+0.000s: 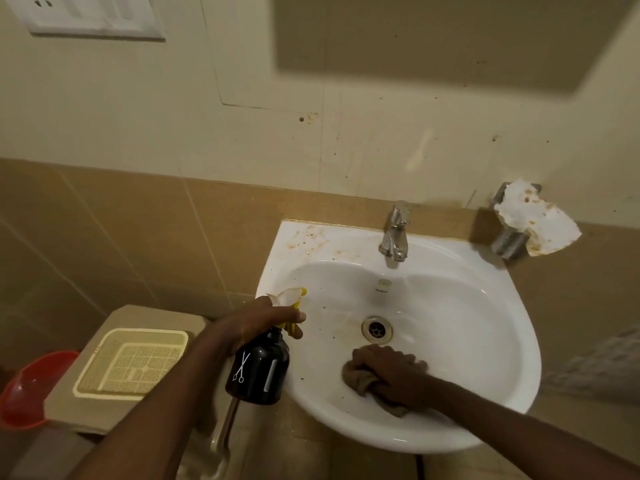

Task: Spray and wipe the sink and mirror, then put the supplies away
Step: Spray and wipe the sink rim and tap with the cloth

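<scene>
cloth (367, 381) and right hand (391, 374) in sink (485, 341)

Cream basket (131, 362) on beige bin (65, 407) — red tub (24, 389) beside.

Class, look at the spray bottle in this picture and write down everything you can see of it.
The spray bottle has a dark, glossy, rounded body printed with a white scissors and comb design, and a pale spray head with yellow trigger and nozzle tip. It looks plastic. The left hand grips its neck and trigger, holding it roughly upright above the left rim of the sink, nozzle aimed toward the basin. Nothing else touches it.
</scene>
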